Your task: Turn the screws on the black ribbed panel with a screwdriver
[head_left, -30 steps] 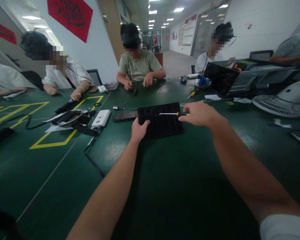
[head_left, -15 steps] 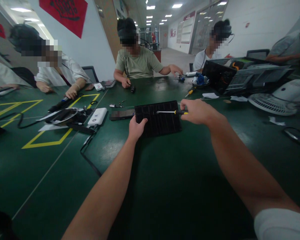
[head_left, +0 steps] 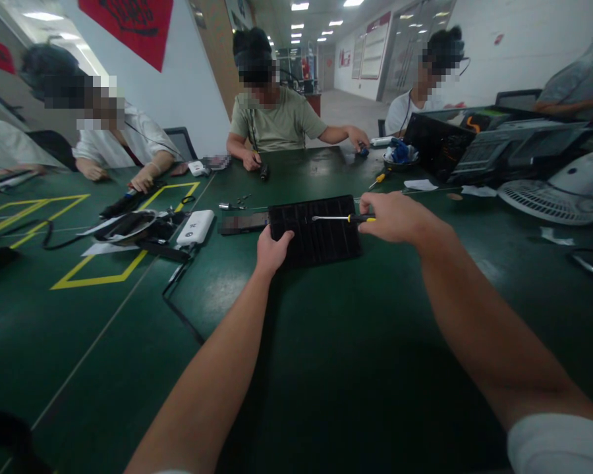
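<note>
My left hand (head_left: 273, 249) grips the left edge of a flat black ribbed panel (head_left: 321, 247), thumb on its top face. The panel is tilted towards me above the green table (head_left: 356, 342). In my right hand (head_left: 393, 216) is a screwdriver (head_left: 333, 218) with a yellow and black handle and a bare metal shaft. Its shaft points left across the upper part of the panel; whether the tip touches the panel I cannot tell. Just left of the panel lies a dark phone-like slab (head_left: 242, 223), and small metal bits (head_left: 234, 205) sit behind it.
A white power bank (head_left: 196, 228) with a cable and a cluttered dish (head_left: 128, 227) lie to the left. Another screwdriver (head_left: 379, 178), a bowl of blue items (head_left: 400, 153), an opened computer case (head_left: 504, 151) and a white fan (head_left: 556, 191) stand right. Co-workers sit across the table.
My view has shifted slightly; both hands keep their hold on the panel and screwdriver. Across the table, a co-worker's hand has closed in on a small dark item.
</note>
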`<state>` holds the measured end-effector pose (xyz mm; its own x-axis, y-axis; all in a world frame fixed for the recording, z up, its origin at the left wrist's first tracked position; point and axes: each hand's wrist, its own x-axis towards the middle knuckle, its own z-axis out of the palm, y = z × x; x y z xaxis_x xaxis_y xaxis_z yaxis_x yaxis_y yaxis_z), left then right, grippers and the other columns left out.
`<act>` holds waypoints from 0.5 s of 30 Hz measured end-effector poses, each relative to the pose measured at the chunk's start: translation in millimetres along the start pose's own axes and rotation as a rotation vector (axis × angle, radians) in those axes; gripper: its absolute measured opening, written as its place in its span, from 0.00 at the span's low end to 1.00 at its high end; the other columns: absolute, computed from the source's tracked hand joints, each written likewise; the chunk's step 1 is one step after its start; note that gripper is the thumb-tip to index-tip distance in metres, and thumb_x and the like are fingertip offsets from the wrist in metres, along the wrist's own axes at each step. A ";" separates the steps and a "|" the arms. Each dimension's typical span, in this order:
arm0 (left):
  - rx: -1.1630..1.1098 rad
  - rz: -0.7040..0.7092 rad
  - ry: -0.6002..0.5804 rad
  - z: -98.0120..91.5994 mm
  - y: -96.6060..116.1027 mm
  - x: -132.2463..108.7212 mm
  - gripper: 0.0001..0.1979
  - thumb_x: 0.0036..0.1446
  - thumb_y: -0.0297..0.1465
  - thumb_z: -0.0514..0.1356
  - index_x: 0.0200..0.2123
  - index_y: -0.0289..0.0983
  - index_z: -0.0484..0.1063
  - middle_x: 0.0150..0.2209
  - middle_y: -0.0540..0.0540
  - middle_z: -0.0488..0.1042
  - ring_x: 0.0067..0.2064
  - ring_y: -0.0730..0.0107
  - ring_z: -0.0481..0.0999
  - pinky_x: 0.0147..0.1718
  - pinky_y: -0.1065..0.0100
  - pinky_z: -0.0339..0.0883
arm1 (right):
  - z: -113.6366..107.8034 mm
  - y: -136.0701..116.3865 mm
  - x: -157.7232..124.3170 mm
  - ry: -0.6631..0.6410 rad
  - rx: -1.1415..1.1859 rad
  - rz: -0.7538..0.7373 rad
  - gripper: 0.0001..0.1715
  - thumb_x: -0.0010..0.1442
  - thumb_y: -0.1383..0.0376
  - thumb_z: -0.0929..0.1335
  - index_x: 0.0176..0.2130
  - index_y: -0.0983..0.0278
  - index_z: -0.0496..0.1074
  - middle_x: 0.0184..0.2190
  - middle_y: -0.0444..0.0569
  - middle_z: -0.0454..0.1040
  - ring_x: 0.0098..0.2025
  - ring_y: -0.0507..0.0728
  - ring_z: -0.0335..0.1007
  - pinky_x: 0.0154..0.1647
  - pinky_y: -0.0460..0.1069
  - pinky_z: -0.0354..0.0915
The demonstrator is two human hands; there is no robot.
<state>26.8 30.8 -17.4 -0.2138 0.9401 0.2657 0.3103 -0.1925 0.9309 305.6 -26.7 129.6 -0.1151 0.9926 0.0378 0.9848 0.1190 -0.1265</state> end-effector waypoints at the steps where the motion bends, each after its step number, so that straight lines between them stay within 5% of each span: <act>1: -0.001 -0.003 0.001 0.0 0.2 -0.2 0.15 0.54 0.35 0.69 0.46 0.37 0.81 0.46 0.39 0.86 0.49 0.49 0.85 0.56 0.50 0.77 | 0.3 0.4 0.2 0.003 0.000 -0.002 0.13 0.62 0.59 0.72 0.46 0.58 0.74 0.39 0.53 0.81 0.42 0.65 0.76 0.37 0.56 0.61; 15: -0.021 -0.017 0.000 -0.5 -1.0 -0.4 0.16 0.55 0.34 0.70 0.47 0.38 0.81 0.47 0.39 0.85 0.51 0.48 0.85 0.58 0.47 0.77 | 1.1 1.2 1.2 -0.009 0.008 -0.001 0.16 0.62 0.57 0.71 0.48 0.58 0.76 0.40 0.55 0.81 0.42 0.66 0.77 0.39 0.57 0.63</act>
<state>26.2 30.4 -18.4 -0.2187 0.9433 0.2496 0.2873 -0.1822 0.9404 306.5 -25.3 128.4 -0.1176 0.9926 0.0296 0.9835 0.1205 -0.1348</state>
